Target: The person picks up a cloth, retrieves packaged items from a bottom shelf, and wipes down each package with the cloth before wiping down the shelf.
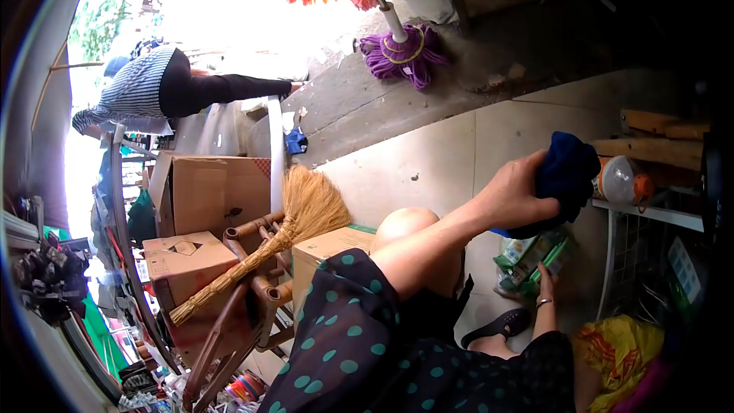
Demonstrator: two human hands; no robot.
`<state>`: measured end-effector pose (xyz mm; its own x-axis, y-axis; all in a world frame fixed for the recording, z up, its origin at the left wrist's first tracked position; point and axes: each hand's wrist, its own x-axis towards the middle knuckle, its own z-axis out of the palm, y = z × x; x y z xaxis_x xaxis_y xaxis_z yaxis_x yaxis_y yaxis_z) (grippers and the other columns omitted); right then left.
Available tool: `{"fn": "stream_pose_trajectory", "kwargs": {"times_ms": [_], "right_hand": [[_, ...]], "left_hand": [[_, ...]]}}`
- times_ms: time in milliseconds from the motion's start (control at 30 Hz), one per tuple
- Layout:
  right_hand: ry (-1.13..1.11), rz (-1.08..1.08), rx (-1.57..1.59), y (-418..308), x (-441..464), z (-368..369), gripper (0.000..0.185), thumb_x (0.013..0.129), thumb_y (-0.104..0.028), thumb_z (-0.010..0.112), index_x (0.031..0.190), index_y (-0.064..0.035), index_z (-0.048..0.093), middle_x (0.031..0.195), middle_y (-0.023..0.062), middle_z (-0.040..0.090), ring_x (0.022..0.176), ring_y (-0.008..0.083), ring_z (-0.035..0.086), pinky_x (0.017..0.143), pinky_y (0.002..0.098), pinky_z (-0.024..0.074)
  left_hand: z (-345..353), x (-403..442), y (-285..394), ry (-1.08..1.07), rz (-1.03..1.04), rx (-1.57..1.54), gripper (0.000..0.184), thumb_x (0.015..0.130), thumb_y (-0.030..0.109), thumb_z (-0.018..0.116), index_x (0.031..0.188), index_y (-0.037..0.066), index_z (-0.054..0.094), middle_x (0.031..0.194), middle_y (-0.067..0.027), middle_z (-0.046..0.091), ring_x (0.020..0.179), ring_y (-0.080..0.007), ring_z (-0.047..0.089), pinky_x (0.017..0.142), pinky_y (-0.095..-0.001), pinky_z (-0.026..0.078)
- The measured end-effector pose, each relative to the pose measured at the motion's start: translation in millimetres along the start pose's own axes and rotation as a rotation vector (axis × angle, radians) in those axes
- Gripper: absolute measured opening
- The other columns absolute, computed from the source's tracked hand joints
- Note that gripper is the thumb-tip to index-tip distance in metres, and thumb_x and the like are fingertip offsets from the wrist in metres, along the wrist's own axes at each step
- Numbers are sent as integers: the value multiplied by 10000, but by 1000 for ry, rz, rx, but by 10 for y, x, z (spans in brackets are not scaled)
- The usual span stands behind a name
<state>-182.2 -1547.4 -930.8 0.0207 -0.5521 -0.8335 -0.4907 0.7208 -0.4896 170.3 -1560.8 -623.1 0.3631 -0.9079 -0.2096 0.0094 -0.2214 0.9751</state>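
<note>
My left hand (514, 193) is closed around a bunched dark blue cloth (567, 176). A dark polka-dot garment covers the arm's upper part. Lower down, my right hand (545, 289), with a bracelet at the wrist, grips one of several green packets (562, 254). More green packets (520, 256), some in clear plastic, lie against it; what is inside cannot be read. My bare knee (404, 226) shows behind the left forearm. A dark clog (501, 326) is on a foot near the right hand.
The view is turned sideways. A straw broom (313, 203) leans over bamboo chair parts (267, 287) beside cardboard boxes (191, 256). A purple mop head (405, 53) is near the doorway. A shelf with a bottle (618, 180) is right. Another person (141, 84) bends outside.
</note>
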Motion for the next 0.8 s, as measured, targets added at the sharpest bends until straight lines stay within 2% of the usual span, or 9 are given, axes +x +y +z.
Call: {"fn": "stream_pose_trajectory", "kwargs": {"times_ms": [133, 167, 233, 300, 400, 500, 633, 700, 800], "right_hand": [[-107, -60, -6, -2, -206, -47, 588, 774, -379, 697, 1193, 7, 551, 1238, 94, 532, 1114, 213, 506, 916, 352, 397], [28, -310, 135, 283, -60, 68, 559, 806, -337, 686, 1198, 24, 518, 1136, 88, 578, 1038, 191, 530, 883, 324, 407], [96, -19, 59, 168, -37, 150, 606, 828, -447, 616, 1220, 7, 531, 1215, 60, 542, 1061, 190, 524, 885, 327, 410], [-16, -270, 95, 256, 133, 296, 566, 831, -375, 642, 1168, 64, 525, 1172, 110, 551, 988, 175, 548, 824, 320, 434], [115, -313, 114, 72, 148, 507, 486, 796, -294, 696, 1094, 63, 554, 1103, 118, 577, 920, 170, 570, 787, 319, 456], [144, -229, 174, -130, 93, 492, 438, 743, -242, 748, 1051, 20, 582, 1036, 89, 606, 868, 173, 585, 740, 314, 481], [-182, 140, 286, -318, 119, 340, 479, 680, -249, 794, 1072, -60, 594, 997, 47, 628, 859, 177, 598, 731, 302, 485], [-185, 230, 275, -331, 133, 360, 463, 688, -220, 784, 1069, -33, 599, 986, 54, 628, 832, 177, 611, 751, 324, 482], [-201, 182, 344, -312, 42, 299, 483, 705, -239, 769, 1107, -42, 587, 1021, 36, 620, 903, 167, 594, 794, 315, 462]], "left_hand": [[-43, 9, 37, -63, -54, 73, 582, 641, 153, 637, 1155, -73, 485, 846, -148, 620, 770, -169, 595, 705, -298, 482], [-38, 17, 28, -71, -54, 92, 579, 641, 157, 636, 1152, -71, 488, 839, -153, 620, 762, -173, 596, 700, -301, 481], [-33, 21, 43, -80, -50, 109, 575, 641, 161, 635, 1148, -69, 490, 832, -158, 619, 754, -177, 597, 696, -303, 480], [-26, 16, 75, -35, -42, 86, 503, 607, 179, 644, 1036, -53, 521, 779, -233, 611, 769, -361, 612, 707, -385, 472], [-21, 1, 54, -26, -22, 52, 506, 609, 179, 643, 1042, -54, 522, 788, -235, 614, 774, -360, 614, 709, -385, 472], [-21, 8, 60, -51, -20, 53, 523, 610, 181, 644, 1064, -48, 523, 805, -235, 619, 793, -354, 618, 721, -381, 476], [1, 2, 58, -48, -24, 70, 544, 610, 178, 644, 1089, -47, 522, 828, -234, 624, 808, -346, 622, 733, -373, 481], [-17, 0, 63, -66, -65, 135, 580, 634, 181, 644, 1142, -63, 503, 795, -166, 620, 717, -194, 602, 669, -314, 482], [-43, 8, 117, -69, -85, 145, 567, 633, 179, 646, 1128, -62, 514, 781, -160, 618, 699, -189, 597, 652, -313, 480]]}}
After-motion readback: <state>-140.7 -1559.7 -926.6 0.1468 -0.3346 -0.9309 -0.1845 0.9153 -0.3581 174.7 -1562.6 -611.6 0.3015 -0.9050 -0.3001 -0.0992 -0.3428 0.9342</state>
